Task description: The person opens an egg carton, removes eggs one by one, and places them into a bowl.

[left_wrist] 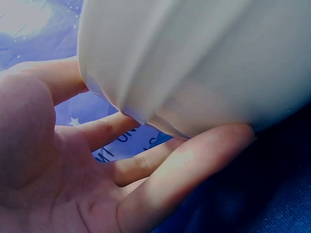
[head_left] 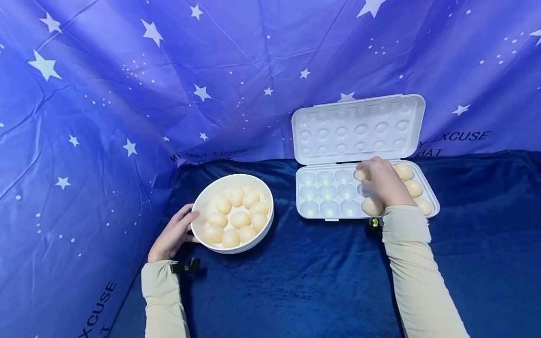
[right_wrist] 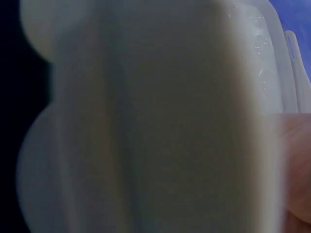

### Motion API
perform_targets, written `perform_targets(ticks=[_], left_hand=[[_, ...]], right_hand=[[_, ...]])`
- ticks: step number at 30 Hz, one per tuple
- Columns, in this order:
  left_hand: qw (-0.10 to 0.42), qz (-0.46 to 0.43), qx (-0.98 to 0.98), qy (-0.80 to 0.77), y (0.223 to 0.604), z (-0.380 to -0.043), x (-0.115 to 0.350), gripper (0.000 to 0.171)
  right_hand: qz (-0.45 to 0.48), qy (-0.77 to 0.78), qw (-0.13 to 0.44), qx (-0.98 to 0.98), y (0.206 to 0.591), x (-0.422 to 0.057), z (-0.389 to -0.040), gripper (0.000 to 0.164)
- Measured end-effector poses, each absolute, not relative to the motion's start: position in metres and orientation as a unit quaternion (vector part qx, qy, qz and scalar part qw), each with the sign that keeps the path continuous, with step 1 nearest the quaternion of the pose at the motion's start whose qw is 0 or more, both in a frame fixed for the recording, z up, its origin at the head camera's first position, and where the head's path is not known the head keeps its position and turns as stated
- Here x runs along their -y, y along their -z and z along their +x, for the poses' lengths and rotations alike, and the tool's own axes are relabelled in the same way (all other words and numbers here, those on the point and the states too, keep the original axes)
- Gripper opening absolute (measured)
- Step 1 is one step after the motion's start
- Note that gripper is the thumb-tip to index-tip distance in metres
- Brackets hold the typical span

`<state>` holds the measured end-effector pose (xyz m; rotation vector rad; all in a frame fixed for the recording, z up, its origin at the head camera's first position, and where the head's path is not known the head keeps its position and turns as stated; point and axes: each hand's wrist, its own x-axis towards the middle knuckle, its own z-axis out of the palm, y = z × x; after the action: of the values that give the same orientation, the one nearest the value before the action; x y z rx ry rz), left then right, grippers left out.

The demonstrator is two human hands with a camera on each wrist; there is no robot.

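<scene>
In the head view my left hand (head_left: 175, 232) grips the left side of a white bowl (head_left: 195, 203), thumb at the rim and the other fingers against the outer wall. Several pale eggs (head_left: 240, 219) lie inside the bowl. The left wrist view shows the fingers (left_wrist: 194, 165) on its ribbed side. To the right, my right hand (head_left: 384, 180) pinches an egg (head_left: 361, 175) over the back row of an open white egg box (head_left: 301, 217). Another egg (head_left: 372, 206) sits in the front row just below that hand. A blurred pale surface fills most of the right wrist view.
Three eggs (head_left: 413, 188) fill the box's right-hand column, partly behind my right wrist. The box's dimpled lid (head_left: 359, 129) stands raised at the back, near a purple star-patterned cloth (head_left: 236, 56). Dark blue cloth (head_left: 296, 281) covers the table.
</scene>
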<state>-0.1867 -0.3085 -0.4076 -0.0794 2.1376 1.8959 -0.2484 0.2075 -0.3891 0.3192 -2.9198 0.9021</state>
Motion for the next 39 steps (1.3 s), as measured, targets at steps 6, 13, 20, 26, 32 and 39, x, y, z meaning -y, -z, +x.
perform_targets(ticks=[6,13,20,26,32,39], left_hand=[[0.142,-0.028,-0.738,-0.659,0.408,-0.187,0.308,0.027],[0.14,-0.031,-0.738,-0.659,0.406,-0.186,0.31,0.026],[0.142,-0.023,-0.74,-0.657,0.406,-0.186,0.311,0.026],[0.143,-0.023,-0.742,-0.654,0.408,-0.188,0.31,0.019],[0.143,-0.02,-0.742,-0.655,0.407,-0.188,0.309,0.021],[0.144,-0.027,-0.743,-0.653,0.407,-0.186,0.309,0.029]], right_hand=[[0.105,-0.29,0.063,0.949,0.395,-0.207,-0.25,0.042],[0.114,-0.285,0.078,0.949,0.396,-0.207,-0.252,0.037],[0.107,-0.298,0.088,0.944,0.396,-0.212,-0.252,0.028],[0.104,-0.309,0.093,0.941,0.392,-0.214,-0.25,0.026],[0.107,-0.314,0.099,0.938,0.384,-0.213,-0.248,0.03],[0.136,-0.328,0.118,0.927,0.375,-0.205,-0.242,0.036]])
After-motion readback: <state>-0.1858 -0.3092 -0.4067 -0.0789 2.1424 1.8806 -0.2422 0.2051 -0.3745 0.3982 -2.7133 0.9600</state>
